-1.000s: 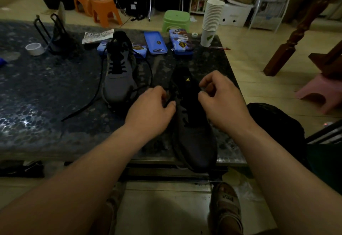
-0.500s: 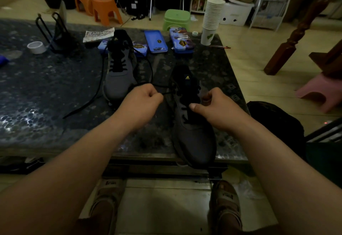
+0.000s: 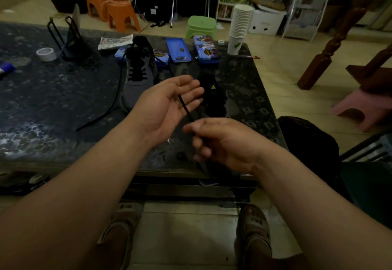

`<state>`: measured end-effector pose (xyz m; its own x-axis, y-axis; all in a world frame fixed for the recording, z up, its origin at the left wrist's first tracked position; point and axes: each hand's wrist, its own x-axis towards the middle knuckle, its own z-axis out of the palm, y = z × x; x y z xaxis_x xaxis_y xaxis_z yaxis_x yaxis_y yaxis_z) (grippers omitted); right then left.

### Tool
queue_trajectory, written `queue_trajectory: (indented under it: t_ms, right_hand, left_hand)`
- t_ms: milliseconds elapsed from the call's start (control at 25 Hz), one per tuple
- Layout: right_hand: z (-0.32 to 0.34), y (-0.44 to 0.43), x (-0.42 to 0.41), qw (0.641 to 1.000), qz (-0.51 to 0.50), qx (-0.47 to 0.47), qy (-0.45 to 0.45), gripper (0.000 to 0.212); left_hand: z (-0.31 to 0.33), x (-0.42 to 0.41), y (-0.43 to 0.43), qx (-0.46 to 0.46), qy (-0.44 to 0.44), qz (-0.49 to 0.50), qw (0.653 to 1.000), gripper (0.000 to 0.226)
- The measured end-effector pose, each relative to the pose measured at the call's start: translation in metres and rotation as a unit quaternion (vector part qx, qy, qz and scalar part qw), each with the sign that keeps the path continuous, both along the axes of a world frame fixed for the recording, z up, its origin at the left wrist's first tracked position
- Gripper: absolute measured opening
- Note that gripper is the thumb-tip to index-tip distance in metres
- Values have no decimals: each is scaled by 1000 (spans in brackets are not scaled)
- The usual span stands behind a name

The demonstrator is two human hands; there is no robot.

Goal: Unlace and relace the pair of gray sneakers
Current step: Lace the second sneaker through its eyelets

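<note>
Right grip pinches one black lace, left grip wide under it; two sneakers: far sneaker, near sneaker.

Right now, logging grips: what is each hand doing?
Left hand: open, palm up, black lace across its fingers.
Right hand: blurred, fingers curled, pinching the black lace.

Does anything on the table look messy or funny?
Yes. The far gray sneaker has a long black lace trailing loose across the dark speckled table. The near dark sneaker pokes its toe past the table's front edge, so it could slip off.
</note>
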<state>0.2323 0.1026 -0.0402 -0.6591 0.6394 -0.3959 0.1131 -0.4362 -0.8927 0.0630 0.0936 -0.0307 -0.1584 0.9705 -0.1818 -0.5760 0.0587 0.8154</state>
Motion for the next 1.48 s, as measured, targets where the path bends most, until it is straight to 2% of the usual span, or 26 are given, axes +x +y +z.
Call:
queue_trajectory:
  t_ms: [40, 80, 120, 160, 200, 240, 280, 320, 400, 440, 480, 560, 640, 720, 760, 960, 1040, 1120, 1160, 1240, 1280, 1320, 1400, 1480]
  right_hand:
    - [0, 3, 9, 999, -17, 14, -24, 19]
    - [0, 8, 19, 996, -48, 46, -56, 20]
    - [-2, 15, 27, 987, -84, 94, -98, 23]
    - [-2, 21, 35, 972, -113, 148, -146, 25]
    - [-5, 27, 40, 953, -121, 199, -193, 26]
    - [-6, 30, 41, 937, -107, 239, -230, 27]
    - [-6, 31, 38, 926, -80, 269, -253, 27]
    - [-4, 30, 33, 916, -52, 295, -267, 27]
    - [-1, 28, 20, 900, -17, 338, -274, 29]
    - [1, 29, 15, 895, -13, 354, -271, 30]
    - [3, 30, 13, 890, -16, 368, -270, 29]
    - [6, 35, 15, 888, -23, 369, -273, 23]
    - [7, 39, 19, 918, -47, 311, -242, 14]
    - [5, 40, 24, 947, -93, 247, -184, 12]
    - [4, 41, 27, 949, -118, 238, -168, 13]
    - [-5, 43, 30, 914, -212, 290, -186, 4]
    - [-7, 44, 34, 887, -224, 342, -215, 7]
    - [-6, 42, 36, 877, -211, 370, -222, 10]
    - [-6, 40, 35, 876, -198, 380, -220, 11]
    - [-8, 37, 32, 867, -173, 411, -222, 13]
    - [-9, 36, 30, 864, -166, 422, -220, 13]
    - [-11, 35, 28, 865, -163, 424, -212, 14]
    - [-11, 35, 25, 876, -161, 411, -193, 12]
    - [-10, 41, 28, 888, -173, 382, -189, 10]
  left_hand:
    - [-1, -2, 0, -13, 39, 12, 999, 28]
    - [-4, -6, -1, -38, 128, 23, 991, 25]
    - [-8, -8, -5, -68, 266, 28, 961, 20]
    - [-14, -12, -8, -91, 442, 24, 892, 19]
    - [-23, -14, -11, -97, 599, 26, 795, 21]
    - [-30, -12, -15, -83, 713, 43, 695, 23]
    - [-33, -6, -17, -43, 768, 70, 635, 27]
    - [-31, 3, -18, 19, 777, 89, 623, 34]
    - [-24, 21, -15, 132, 721, 48, 679, 40]
    - [-21, 29, -13, 148, 695, 10, 704, 38]
    - [-23, 34, -12, 141, 685, -21, 714, 34]
    - [-30, 33, -8, 114, 692, -26, 712, 20]
    - [-35, 28, -7, 94, 716, -5, 692, 9]
    - [-34, 26, -5, 93, 723, 5, 684, 11]
    - [-33, 26, -4, 91, 723, 7, 685, 12]
    - [-28, 35, -7, 63, 736, 13, 674, 16]
    - [-26, 35, -7, 60, 753, 23, 655, 17]
    - [-25, 36, -7, 71, 760, 22, 646, 12]
    - [-25, 38, -7, 84, 745, 10, 662, 14]
    - [-26, 42, -8, 102, 679, -30, 727, 24]
    - [-27, 43, -8, 100, 648, -38, 754, 22]
    - [-28, 43, -8, 100, 634, -30, 766, 14]
    - [-29, 39, -6, 106, 647, -3, 755, 2]
    - [-31, 34, -3, 101, 671, -13, 734, 4]
